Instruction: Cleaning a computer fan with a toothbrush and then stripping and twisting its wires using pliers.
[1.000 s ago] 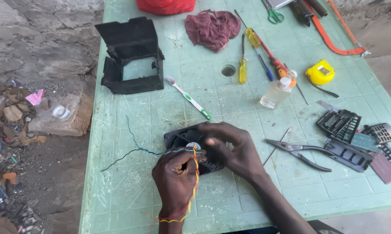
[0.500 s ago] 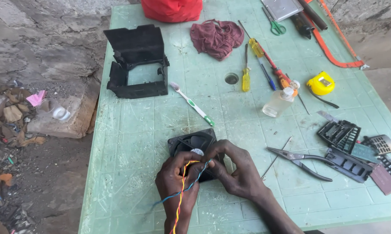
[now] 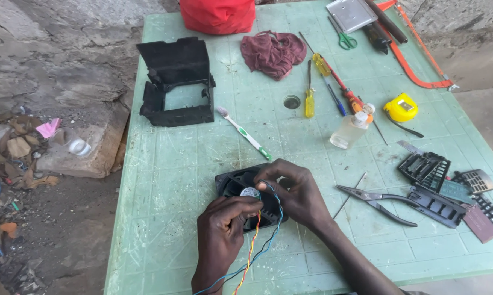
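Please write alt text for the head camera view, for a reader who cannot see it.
Both hands, left hand and right hand, hold a black cooling fan and its coloured wires on a green table. Pliers, screwdrivers and a toothbrush lie around.

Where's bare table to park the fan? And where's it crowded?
Bare: the left strip of the table between the black frame and left hand; also the front right corner below the pliers. Crowded: right edge around the keypad parts, and the back by the screwdrivers and rag.

Wires (image 3: 256, 246) now trailing downward (formerly leftward)
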